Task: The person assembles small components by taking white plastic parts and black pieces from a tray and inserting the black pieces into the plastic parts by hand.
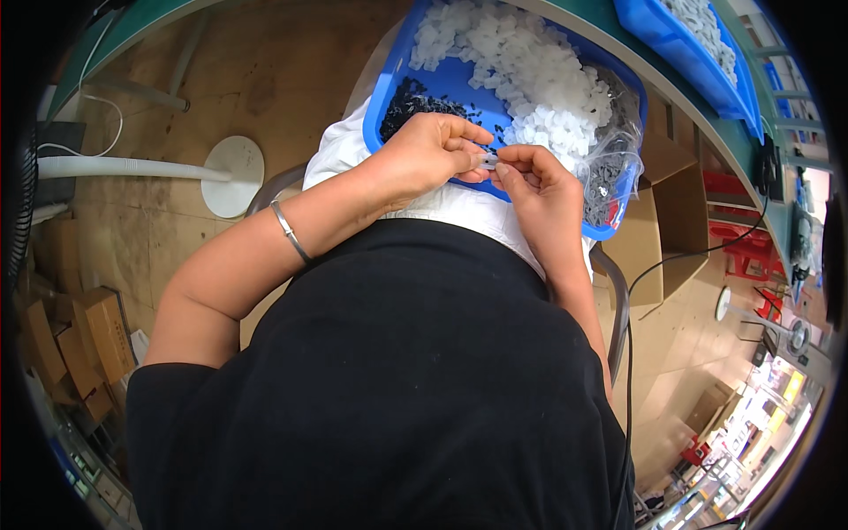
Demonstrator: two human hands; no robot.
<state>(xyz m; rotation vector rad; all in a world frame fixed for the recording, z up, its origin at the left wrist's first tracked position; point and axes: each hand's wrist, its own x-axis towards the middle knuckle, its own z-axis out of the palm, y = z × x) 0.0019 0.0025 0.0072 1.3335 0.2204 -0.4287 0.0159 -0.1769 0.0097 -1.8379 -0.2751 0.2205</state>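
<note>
Small pale piece (488,162) sits between the two hands, over the near side of the blue tray (382,84), which rests on the person's lap on white cloth (459,205). Left hand (428,152) comes in from the left, thumb and index pinched on the piece's left end. Right hand (549,196) is opposite, thumb and index closed at its right end, looks like a pinch too. Neither hand is nearer: fingertips almost meet, piece is the gap. Key relation, my read: alignment end to end across that gap. Long axis appears to run roughly left-right, fingertip to fingertip, but fingers cover much of it, so tilt and exact shape can't be told. Can't tell whether it's one part or two mated. Other fingers of both hands loosely curled, no second part visible in them. Around it: black parts (408,104) in the tray's left side, beyond the left hand; heap of translucent white pieces (552,128) beyond the fingers, mostly to the right; clear plastic bag (611,168) of dark parts at the tray's right side, just beyond the right hand. Green table (579,19) edge lies past the tray.
</note>
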